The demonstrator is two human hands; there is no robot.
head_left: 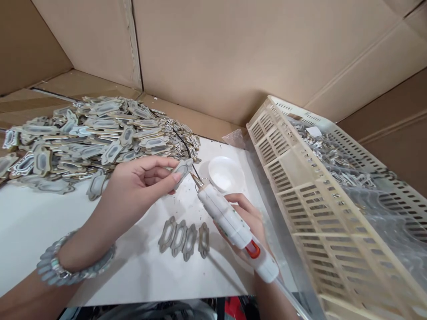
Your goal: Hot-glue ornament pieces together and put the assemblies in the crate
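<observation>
My left hand point(140, 182) pinches a small flat grey plaque point(183, 168) between thumb and fingers above the white table point(40, 222). My right hand point(248, 222) grips a white glue gun point(233, 224) with an orange trigger; its metal nozzle point(196, 179) points up-left and sits right at the plaque's lower edge. Several similar plaques point(184, 235) lie in a row on the table just below the hands. A beaded bracelet point(63, 266) is on my left wrist.
A large heap of the same plaques point(93, 138) covers the table's far left. A small white bowl point(226, 174) stands behind the gun. A cream slotted plastic crate point(300, 186), lined with clear plastic and holding parts, is at the right. Cardboard walls point(216, 53) stand behind.
</observation>
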